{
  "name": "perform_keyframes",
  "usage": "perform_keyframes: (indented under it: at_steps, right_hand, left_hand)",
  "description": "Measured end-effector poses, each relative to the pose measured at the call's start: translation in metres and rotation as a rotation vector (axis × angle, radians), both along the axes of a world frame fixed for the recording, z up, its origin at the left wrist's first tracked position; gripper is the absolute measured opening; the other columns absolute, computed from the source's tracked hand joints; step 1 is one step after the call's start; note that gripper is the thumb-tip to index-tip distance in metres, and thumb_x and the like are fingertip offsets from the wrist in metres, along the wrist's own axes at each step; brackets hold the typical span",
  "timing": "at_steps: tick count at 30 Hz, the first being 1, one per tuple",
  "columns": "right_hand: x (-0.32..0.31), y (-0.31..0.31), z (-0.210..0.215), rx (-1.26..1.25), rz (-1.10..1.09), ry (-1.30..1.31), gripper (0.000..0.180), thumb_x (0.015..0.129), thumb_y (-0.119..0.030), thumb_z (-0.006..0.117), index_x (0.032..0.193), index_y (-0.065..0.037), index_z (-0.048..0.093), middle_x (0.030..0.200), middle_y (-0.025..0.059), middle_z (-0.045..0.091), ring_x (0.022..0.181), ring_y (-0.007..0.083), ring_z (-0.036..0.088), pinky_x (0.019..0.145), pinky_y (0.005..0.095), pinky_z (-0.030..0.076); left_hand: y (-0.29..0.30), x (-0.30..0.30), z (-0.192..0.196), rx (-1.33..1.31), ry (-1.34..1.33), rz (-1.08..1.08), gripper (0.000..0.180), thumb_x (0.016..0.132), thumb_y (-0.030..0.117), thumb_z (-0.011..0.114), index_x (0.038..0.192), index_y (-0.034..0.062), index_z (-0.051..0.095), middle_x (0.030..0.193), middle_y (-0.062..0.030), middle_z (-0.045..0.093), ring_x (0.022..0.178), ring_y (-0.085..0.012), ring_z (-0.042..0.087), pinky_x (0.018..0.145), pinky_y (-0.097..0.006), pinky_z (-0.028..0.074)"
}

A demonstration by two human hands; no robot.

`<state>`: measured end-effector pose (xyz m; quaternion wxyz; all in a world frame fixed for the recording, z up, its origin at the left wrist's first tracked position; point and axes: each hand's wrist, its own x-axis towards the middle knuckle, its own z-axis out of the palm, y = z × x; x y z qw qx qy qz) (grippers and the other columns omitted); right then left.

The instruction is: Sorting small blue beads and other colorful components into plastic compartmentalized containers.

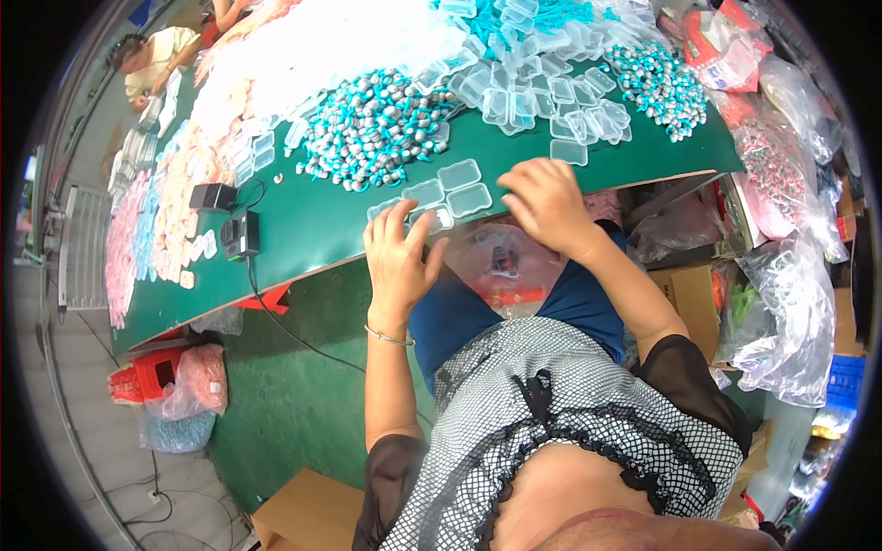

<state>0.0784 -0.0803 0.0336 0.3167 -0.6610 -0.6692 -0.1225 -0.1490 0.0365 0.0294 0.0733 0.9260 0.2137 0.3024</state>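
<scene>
Several clear plastic hinged boxes lie open at the table's near edge, among them an open lid and a tray half. My left hand reaches over the nearest of them, fingers spread and touching or just above the box half, which has something small and whitish in it. Nothing shows between those fingers. My right hand hovers at the table edge, right of the boxes, its fingers loosely bent and apart with nothing visible in them. What lies under its palm is hidden.
On the green table sit a heap of grey pieces with teal cords, a smaller similar heap, piled clear boxes and two black adapters. Pink pieces lie at left. Another person works at far left. Plastic bags stand at right.
</scene>
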Motion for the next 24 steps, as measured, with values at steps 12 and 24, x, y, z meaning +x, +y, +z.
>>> perform_keyframes:
  at_steps: [12, 24]
  right_hand:
    - [0.029, -0.02, -0.014, -0.029, 0.001, 0.045, 0.017, 0.077, -0.006, 0.067, 0.093, -0.008, 0.063, 0.095, 0.0061, 0.061, 0.094, 0.0261, 0.058, 0.084, 0.0395, 0.043]
    - [0.06, 0.011, 0.001, -0.09, 0.172, -0.278, 0.021, 0.074, -0.007, 0.066, 0.096, -0.009, 0.064, 0.112, 0.0066, 0.062, 0.117, 0.0279, 0.054, 0.092, 0.043, 0.043]
  left_hand:
    - [-0.007, 0.025, -0.009, 0.086, 0.107, 0.047, 0.03, 0.081, 0.016, 0.07, 0.111, 0.0188, 0.066, 0.124, -0.0062, 0.059, 0.115, -0.0294, 0.054, 0.099, -0.049, 0.039]
    - [0.011, -0.014, -0.006, 0.088, 0.099, 0.019, 0.026, 0.08, 0.012, 0.07, 0.106, 0.0173, 0.069, 0.121, -0.0058, 0.061, 0.112, -0.0284, 0.056, 0.097, -0.047, 0.04]
